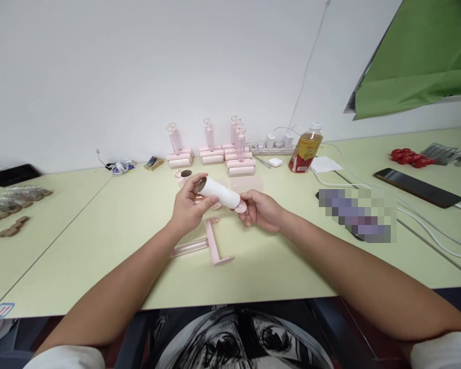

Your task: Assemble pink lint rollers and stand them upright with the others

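Note:
A white lint-roller roll with a brown cardboard core is held above the table, tilted down to the right. My left hand is wrapped round its left end, thumb along the near side. At the lower right end, my right hand pinches a round pink cap against or just beside the roll; I cannot tell if it is inserted. Below lies a pink roller frame with a clear handle. Behind my left hand are a pink part with a brown core and other pink pieces, partly hidden.
Several pink lint rollers stand along the wall. A translucent pink cover lies behind the roll. To the right are a drink bottle, a power strip, cables and a black phone. Bagged items lie far left.

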Demonstrator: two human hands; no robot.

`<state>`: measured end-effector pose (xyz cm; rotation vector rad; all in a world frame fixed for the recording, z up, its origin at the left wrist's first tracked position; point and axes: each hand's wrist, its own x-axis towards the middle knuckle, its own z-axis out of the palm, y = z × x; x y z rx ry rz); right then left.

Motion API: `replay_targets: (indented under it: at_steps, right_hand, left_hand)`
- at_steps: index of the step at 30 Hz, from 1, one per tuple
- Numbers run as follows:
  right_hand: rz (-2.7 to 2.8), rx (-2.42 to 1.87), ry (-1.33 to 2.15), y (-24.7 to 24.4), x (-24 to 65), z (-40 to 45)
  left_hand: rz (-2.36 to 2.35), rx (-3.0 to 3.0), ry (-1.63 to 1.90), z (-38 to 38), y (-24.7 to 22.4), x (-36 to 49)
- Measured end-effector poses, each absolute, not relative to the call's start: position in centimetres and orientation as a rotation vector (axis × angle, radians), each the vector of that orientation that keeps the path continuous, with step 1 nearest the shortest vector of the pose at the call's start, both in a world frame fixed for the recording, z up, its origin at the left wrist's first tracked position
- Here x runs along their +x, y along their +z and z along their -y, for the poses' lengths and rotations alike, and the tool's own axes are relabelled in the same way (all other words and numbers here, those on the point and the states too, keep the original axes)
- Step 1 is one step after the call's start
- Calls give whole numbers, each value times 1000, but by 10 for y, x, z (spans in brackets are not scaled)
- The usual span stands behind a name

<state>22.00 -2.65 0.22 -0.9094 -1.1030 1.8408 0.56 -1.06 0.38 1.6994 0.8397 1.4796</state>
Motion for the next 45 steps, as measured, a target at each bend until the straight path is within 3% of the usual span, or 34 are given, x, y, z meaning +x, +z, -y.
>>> replay_targets:
  at_steps: [8,13,18,22,27,33,37,41,45]
  right_hand:
    - [1477,-1560,1453,0,239,13]
    - [1663,-1658,1365,-2,246,9]
    - [1757,-1797,902,-4,262,-3]
    - [1857,-1845,757,-6,269,-10]
    - [1692,-1621,457,8,255,7]
    - [1581,-819,1193,6,226,30]
    - [1410,-665,1366,2,216,36]
    - [1355,-800,1169,5,216,35]
    - [1253,-977,605,13,247,10]
  left_hand:
    - [-945,1508,1721,0,13,-4]
    - [-942,1475,1700,1,14,-3]
    - [-916,1511,1661,5,14,1]
    - [-888,1511,1611,8,16,3]
    - [-875,1447,1408,17,17,8]
    - [-850,1423,1296,23,16,14]
    - [-861,1409,1269,28,15,19]
    - [-905,1489,1059,33,18,21]
    - [-1042,1754,966,30,31,4]
